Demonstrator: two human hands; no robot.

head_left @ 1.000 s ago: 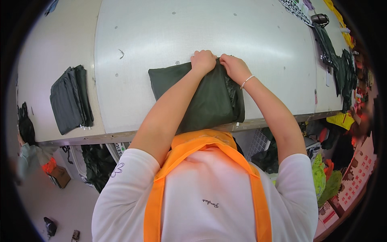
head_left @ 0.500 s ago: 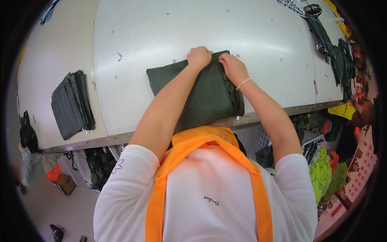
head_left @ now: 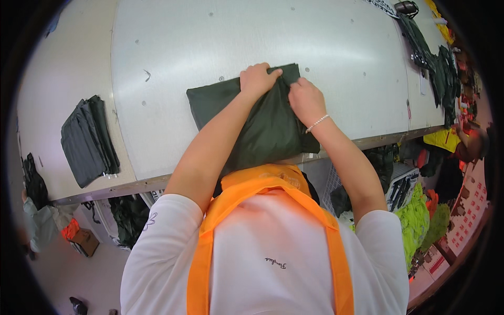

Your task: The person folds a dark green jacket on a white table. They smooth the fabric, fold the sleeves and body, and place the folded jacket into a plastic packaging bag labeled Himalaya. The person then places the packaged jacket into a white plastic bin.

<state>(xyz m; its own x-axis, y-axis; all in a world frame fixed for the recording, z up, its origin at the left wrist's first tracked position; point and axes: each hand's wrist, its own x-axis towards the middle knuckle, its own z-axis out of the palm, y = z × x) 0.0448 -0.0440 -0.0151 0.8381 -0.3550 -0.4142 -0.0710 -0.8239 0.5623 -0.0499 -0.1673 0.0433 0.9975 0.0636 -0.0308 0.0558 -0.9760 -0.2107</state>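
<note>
A dark green folded garment (head_left: pixel 266 126) of smooth, slightly shiny cloth lies in front of me at the table's near edge. My left hand (head_left: pixel 257 80) grips it near its far edge, fingers curled and the thumb pressed on a fold. Just to the right, my right hand (head_left: pixel 306 100) is closed on the garment's right side; its fingertips are partly hidden. A crease runs through the cloth between both hands. My left forearm covers part of the garment.
A stack of folded dark garments (head_left: pixel 89 142) lies at the left on the pale table (head_left: pixel 173 47). More dark garments (head_left: pixel 443 79) hang over the table's right end. Under the table are dark cloth and a bright green pile (head_left: pixel 412 220). A co-worker's arm (head_left: pixel 464 144) shows at the right.
My right hand has come slightly nearer to me along the garment's right side. My left thumb now stretches further right over the cloth. The view has shifted a little.
</note>
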